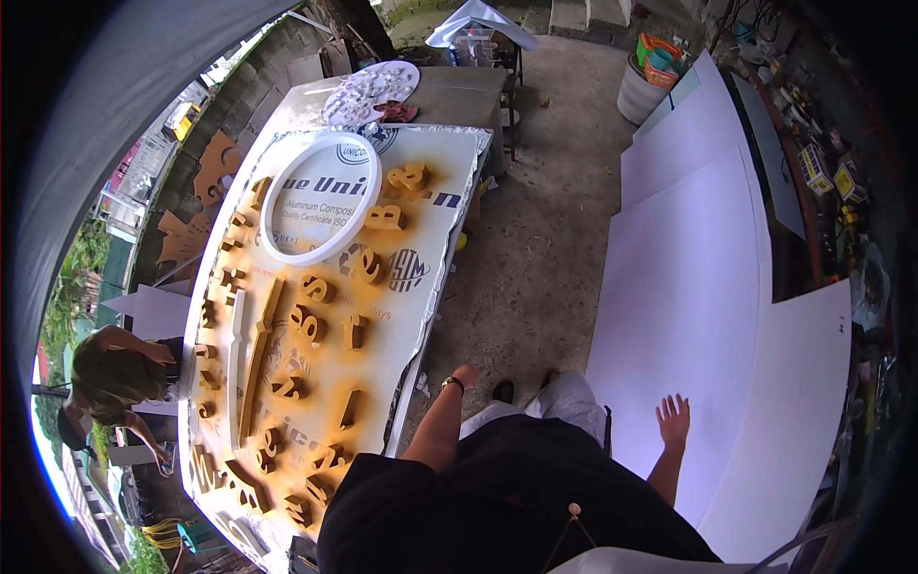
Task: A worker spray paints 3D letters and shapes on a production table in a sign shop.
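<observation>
My right hand is spread open, with nothing in it, over or against a large white sheet at my right. Whether it touches the sheet I cannot tell. My left hand, with a dark band at the wrist, hangs beside the right edge of a table; its fingers are mostly hidden. On the table's printed white board stand several gold-brown raised letters, with brown paint haze around them. A white oval ring lies at the board's far end.
Left of the table a person in an olive top bends forward. Behind the board lies a white textured oval piece. A bin with colourful containers stands far right. Concrete floor runs between table and sheet; cluttered shelves line the right.
</observation>
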Available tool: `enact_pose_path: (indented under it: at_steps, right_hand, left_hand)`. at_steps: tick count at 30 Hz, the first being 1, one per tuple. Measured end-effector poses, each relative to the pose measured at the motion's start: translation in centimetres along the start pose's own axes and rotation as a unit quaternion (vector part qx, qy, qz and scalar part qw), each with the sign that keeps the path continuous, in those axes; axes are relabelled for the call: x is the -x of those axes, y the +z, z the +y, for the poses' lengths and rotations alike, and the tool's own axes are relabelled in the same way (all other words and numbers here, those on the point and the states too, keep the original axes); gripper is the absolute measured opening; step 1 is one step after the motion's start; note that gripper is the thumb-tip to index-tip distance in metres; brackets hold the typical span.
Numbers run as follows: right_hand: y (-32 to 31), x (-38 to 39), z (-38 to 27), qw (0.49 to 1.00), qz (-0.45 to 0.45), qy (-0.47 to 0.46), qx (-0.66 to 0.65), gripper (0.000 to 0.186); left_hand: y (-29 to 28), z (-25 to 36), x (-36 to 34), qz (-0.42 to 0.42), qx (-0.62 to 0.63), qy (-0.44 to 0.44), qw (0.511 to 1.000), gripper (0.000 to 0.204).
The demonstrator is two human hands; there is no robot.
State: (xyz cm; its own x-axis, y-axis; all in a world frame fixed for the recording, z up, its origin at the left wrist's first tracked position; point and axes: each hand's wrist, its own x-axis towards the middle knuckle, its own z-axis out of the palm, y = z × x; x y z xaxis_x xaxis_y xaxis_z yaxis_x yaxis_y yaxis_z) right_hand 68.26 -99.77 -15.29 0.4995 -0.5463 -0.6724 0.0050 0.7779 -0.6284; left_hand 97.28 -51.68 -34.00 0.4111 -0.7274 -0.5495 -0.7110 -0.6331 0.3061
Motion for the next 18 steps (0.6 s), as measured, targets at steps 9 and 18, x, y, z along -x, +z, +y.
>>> enact_pose_path:
  at_steps: [9,18]
  right_hand:
    - [-10.8,-9.2,6.8,0.897,0.217,0.324,0.207,0.051]
    - [13.7,-36.7,-17.1,0.782,-0.039,0.306,0.542,0.055]
  left_hand:
    - [-11.5,-4.2,-9.9,-0.001,0.261,-0.255,0.931,0.033]
    - [-22.5,1.3,-21.2,0.043,0.493,-0.447,0.746,0.036]
